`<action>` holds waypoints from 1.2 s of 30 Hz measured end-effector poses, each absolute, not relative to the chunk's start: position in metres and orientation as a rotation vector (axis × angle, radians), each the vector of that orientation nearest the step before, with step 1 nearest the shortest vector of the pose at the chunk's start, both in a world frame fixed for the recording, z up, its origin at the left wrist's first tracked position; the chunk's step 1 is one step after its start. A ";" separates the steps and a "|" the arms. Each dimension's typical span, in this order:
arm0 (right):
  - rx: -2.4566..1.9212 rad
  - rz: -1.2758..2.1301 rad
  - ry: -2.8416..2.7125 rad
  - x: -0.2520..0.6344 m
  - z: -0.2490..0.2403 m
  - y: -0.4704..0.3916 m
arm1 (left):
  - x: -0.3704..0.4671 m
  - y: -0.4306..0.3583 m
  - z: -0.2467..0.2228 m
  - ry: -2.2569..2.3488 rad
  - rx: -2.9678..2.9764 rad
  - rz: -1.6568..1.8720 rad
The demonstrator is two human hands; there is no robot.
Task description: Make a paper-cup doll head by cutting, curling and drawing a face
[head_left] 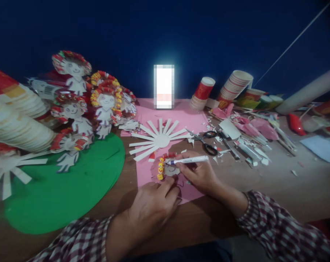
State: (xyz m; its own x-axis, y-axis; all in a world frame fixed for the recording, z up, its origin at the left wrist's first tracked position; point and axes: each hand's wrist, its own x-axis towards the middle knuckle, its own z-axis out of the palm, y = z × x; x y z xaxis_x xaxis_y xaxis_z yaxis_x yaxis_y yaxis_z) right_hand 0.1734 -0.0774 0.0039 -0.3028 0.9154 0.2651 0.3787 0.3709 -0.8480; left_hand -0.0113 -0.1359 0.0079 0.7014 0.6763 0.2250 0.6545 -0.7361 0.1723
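Note:
My right hand is closed round a white marker pen, its tip pointing left at the edge of a small paper face. Red and yellow curled strips border that face on its left and top. My left hand lies just below, fingers bent and pressing on the lower part of the paper figure. Whether its fingers pinch the figure is hidden. Beneath both is pink paper. A white cup cut into flat rays lies just beyond the figure.
Black scissors and paper scraps lie right of the rays, near a cutter. Paper cups stand behind. Finished-looking paper figures and stacked cups crowd the left, around a green sheet. A bright screen stands at the back.

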 end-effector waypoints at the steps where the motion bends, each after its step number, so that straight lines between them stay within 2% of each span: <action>1: -1.122 0.871 -1.853 0.173 0.004 -0.077 | -0.011 -0.136 0.008 1.112 2.818 0.416; 36: -1.162 0.889 -1.815 0.173 0.006 -0.078 | -0.010 -0.137 0.008 1.128 2.820 0.401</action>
State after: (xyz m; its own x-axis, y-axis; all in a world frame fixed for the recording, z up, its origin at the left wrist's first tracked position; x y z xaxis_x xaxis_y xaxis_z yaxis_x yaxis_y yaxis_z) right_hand 0.1728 -0.0778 0.0063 -0.2691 0.9320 0.2429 0.3793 0.3343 -0.8628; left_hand -0.0101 -0.1366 0.0080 0.6952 0.6869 0.2119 0.6665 -0.7263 0.1681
